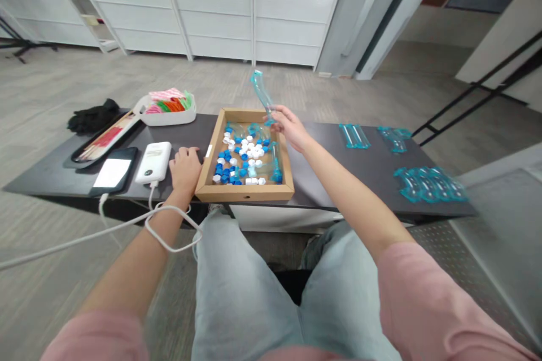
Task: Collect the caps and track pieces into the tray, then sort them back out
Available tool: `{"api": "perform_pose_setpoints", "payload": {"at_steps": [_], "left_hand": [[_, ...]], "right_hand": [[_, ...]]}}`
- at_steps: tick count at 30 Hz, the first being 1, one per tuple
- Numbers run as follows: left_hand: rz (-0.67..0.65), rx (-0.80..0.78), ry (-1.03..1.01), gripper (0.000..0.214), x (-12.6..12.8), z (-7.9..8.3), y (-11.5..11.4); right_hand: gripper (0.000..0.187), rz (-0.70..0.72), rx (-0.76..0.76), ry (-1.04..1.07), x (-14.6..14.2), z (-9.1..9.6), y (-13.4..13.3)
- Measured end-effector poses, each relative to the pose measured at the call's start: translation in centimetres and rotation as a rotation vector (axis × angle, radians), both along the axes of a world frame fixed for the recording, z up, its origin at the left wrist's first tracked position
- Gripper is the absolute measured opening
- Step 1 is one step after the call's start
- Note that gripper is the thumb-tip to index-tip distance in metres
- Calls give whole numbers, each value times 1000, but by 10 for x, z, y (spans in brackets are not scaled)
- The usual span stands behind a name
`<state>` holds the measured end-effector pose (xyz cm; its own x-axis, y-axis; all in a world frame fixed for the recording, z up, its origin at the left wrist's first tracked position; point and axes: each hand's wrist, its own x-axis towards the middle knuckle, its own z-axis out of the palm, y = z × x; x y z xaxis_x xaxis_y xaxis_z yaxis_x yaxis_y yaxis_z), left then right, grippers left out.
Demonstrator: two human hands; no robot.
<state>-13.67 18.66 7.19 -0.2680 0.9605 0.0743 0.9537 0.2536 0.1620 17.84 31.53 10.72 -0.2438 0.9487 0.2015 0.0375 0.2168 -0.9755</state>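
My right hand (291, 126) pinches the lower end of a clear curved tube piece with teal ends (261, 90), tilted up above the far right side of a shallow cardboard box (245, 195). Inside that box lie white hexagonal pieces (253, 150), blue hexagonal pieces (223, 167) and more clear tubes with teal ends (275, 159). My left hand (185, 168) lies on the dark table just left of the box, fingers spread and holding nothing. A white power bank (154, 162) is close beside it.
On the table's right side are straight clear tubes (354, 136), a small group of tubes (394, 139) and a row of curved ones (429, 184). At left are a phone (113, 170), a long tray (104, 141), a white basket (169, 118), black cloth (94, 117) and a cable (127, 219).
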Motion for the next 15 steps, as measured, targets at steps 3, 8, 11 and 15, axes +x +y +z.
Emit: {"api": "perform_pose_setpoints", "payload": {"at_steps": [3,8,11,15], "left_hand": [[12,3,40,59,-2,-3,2],[77,28,96,64,-4,-10,8],[84,15,76,71,-10,-11,7],[53,-81,41,91,-25,-19,10]], "right_hand": [[55,-116,102,-82,49,-4,-19],[70,-424,172,-246,167,-17,-36],[67,-610,179,-492,242,-16,-46],[54,-813,155,-968,318,-12,-57]]}}
